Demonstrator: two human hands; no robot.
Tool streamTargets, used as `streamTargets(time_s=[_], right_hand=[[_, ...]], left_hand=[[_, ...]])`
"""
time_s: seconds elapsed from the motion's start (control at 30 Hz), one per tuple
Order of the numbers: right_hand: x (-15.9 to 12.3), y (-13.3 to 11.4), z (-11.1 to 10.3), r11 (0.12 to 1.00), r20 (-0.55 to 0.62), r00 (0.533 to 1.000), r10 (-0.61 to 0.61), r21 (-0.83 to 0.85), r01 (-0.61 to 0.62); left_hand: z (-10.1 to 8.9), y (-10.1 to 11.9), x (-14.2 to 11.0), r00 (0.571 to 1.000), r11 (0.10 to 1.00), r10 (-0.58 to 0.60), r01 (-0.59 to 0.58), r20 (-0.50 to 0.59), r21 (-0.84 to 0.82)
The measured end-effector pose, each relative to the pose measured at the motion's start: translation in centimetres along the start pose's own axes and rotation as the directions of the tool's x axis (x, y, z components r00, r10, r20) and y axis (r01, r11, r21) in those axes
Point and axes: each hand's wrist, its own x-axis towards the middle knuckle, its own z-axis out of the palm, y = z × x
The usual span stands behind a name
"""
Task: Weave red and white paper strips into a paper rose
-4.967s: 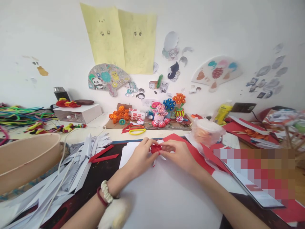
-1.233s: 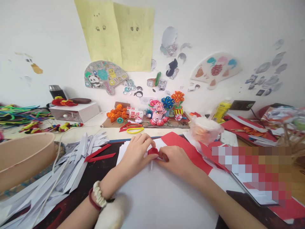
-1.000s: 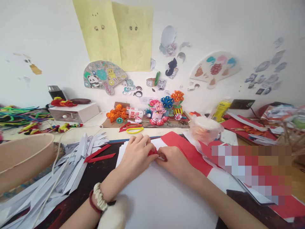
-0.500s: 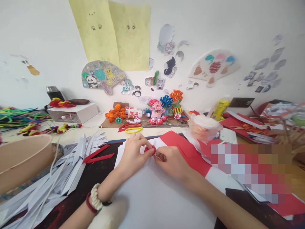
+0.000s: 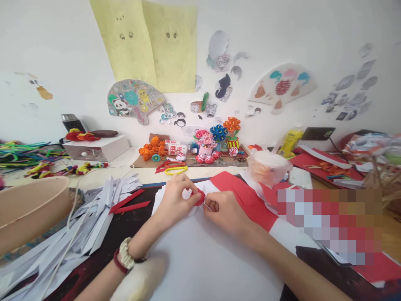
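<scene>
Between the thumb and fingers of my left hand (image 5: 178,195) is a small red folded-paper piece (image 5: 199,197), partly covered by the fingertips. Close beside it on the right, my right hand (image 5: 226,210) is closed in a pinch, with a narrow white strip (image 5: 206,205) showing at its fingertips. Most of that strip is hidden, and I cannot tell whether it joins the red piece. Both hands are above a large white paper sheet (image 5: 216,255). Red paper (image 5: 241,194) lies just beyond my right hand.
Loose white paper strips (image 5: 100,217) and two red strips (image 5: 133,207) lie left, near a beige basin (image 5: 34,209). Yellow-handled scissors (image 5: 176,170) rest behind my hands. Paper flowers (image 5: 205,140) stand by the wall. A lidded plastic cup (image 5: 269,165) is at the right.
The red piece shows a little more between my hands, and my left fingers have shifted slightly on it. My right hand stays almost in place, still pinching.
</scene>
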Motion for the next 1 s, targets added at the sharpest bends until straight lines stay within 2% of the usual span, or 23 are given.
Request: streamTargets(time_s=[0.2,0.43,0.57,0.63,0.73,1.0], right_hand=[[0.0,-0.1,-0.1,1.000,-0.004,1.000,-0.010,-0.014,0.010],[0.2,0.3,-0.4,0.998,-0.059,0.998,0.004,-0.069,-0.008],[0.1,0.4,-0.4,0.997,-0.054,0.998,0.006,-0.077,-0.010],[0.1,0.3,-0.4,0.997,-0.050,0.999,-0.008,-0.082,0.004],[0.1,0.3,-0.5,0.995,-0.050,0.998,-0.031,-0.098,0.026],[0.0,0.6,-0.7,0.964,-0.007,0.997,-0.083,-0.253,0.078]], left_hand=[[0.2,0.0,0.1,0.999,0.999,0.036,-0.036,0.018,0.003],[-1.9,-1.5,0.3,0.986,0.989,0.135,-0.129,0.094,-0.070],[-1.7,-2.3,0.1,0.985,0.996,0.092,-0.090,0.149,-0.021],[-1.2,-2.3,-0.1,0.986,0.999,0.034,-0.034,0.163,-0.002],[-0.6,-1.9,-0.2,0.983,1.000,0.006,-0.004,0.182,-0.012],[-0.3,-1.7,-0.2,0.987,1.000,-0.019,0.022,0.161,-0.016]])
